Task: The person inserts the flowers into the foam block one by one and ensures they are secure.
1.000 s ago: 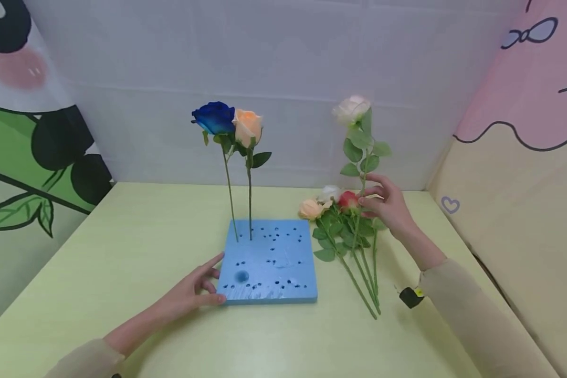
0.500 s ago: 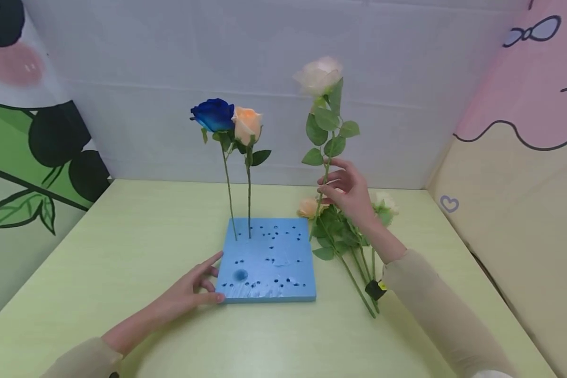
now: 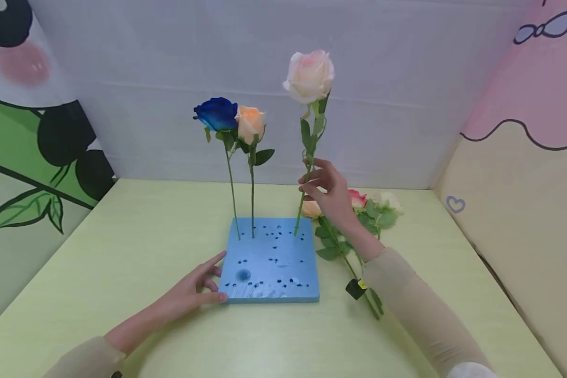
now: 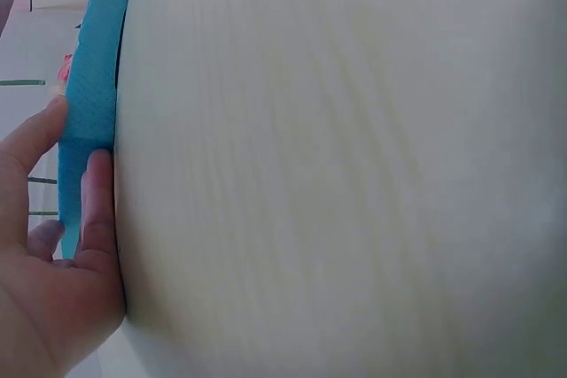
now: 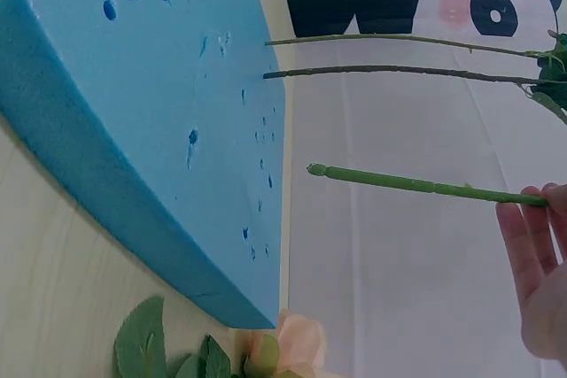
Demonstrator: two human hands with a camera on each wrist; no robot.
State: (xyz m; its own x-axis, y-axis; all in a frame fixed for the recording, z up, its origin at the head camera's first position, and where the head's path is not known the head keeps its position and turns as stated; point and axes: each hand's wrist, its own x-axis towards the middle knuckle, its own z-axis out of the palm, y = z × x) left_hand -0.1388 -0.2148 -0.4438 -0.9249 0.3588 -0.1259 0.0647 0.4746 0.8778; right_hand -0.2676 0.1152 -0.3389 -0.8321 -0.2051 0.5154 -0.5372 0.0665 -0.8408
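A light-pink rose (image 3: 309, 77) stands upright in my right hand (image 3: 329, 195), whose fingers and thumb pinch its green stem. The stem's lower end (image 5: 390, 181) hangs just clear of a blue foam block (image 3: 257, 250) in the right wrist view. That block lies on the table, its top dotted with holes. My left hand (image 3: 191, 291) rests against the block's left side, thumb at the front corner and index finger farther back, both touching its edge (image 4: 91, 86). A blue rose (image 3: 216, 114) and a peach rose (image 3: 251, 126) stand in the block's back left part.
Right of the block, several more roses lie on the table (image 3: 165, 210), with a red one (image 3: 357, 198), a white one (image 3: 388, 201) and a peach one (image 3: 311, 209) showing. My right forearm partly covers them. A pale cloth (image 3: 382, 105) hangs behind the table.
My right hand has carried the light-pink rose leftward from over the lying roses to above the block's back right part, its bloom turning to face forward. The left hand has stayed at the block.
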